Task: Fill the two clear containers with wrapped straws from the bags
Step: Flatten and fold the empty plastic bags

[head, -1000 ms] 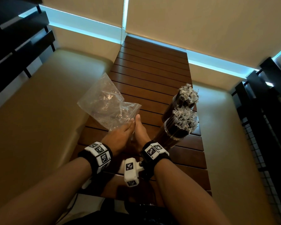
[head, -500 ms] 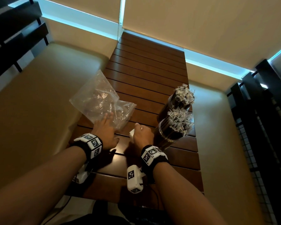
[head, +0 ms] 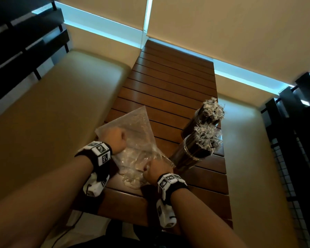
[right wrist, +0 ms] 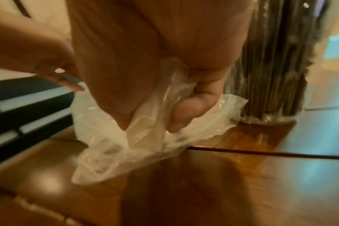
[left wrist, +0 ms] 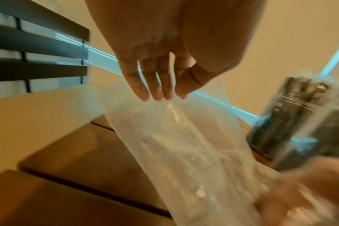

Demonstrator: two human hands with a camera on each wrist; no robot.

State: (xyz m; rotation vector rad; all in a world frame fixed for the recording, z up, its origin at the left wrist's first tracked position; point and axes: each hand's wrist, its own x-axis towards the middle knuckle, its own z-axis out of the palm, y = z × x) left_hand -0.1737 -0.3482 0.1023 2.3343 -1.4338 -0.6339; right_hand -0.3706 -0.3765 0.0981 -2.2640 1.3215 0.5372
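Note:
A crumpled clear plastic bag (head: 138, 126) lies on the wooden slat table (head: 168, 83); I see no straws inside it. My left hand (head: 117, 140) rests on the bag's left part, and in the left wrist view its fingers (left wrist: 155, 85) lie straight against the plastic (left wrist: 184, 145). My right hand (head: 155, 170) grips the bag's bunched near end, and the film (right wrist: 126, 149) spills out of its curled fingers (right wrist: 184, 111). Two clear containers, the near one (head: 191, 154) and the far one (head: 202, 120), stand right of the bag, packed with dark wrapped straws.
Beige padded benches run along the left (head: 52, 104) and the right (head: 249, 158) of the narrow table. Dark slatted backrests (head: 16, 42) rise behind them. The near container (right wrist: 271, 76) stands a short way right of my right hand. Bare slats stretch beyond the bag.
My left hand has moved forward onto the bag. My right hand has closed on the bag's near end. The bag now lies nearer to me and to the containers.

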